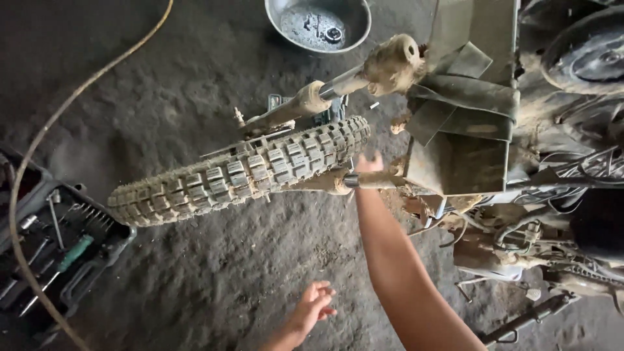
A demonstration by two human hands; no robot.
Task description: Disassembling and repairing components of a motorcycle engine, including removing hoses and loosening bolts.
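A: Where's the right hand [369, 164]?
B: Up at the motorcycle's fork leg [338, 181], just right of the knobby front tyre [237, 172]. Fingers spread, apparently touching the tube; whether it grips, I cannot tell.
A: And the left hand [312, 305]?
B: Low and near, fingers loosely open, holding nothing, above the dirt floor [195, 273].
A: Anything else?
B: An open tool case [58, 253] at the left, a metal bowl [318, 23] far off.

Dim, flat light with soft shadows; right side and lower corners darkest, edges bent by the wide lens.
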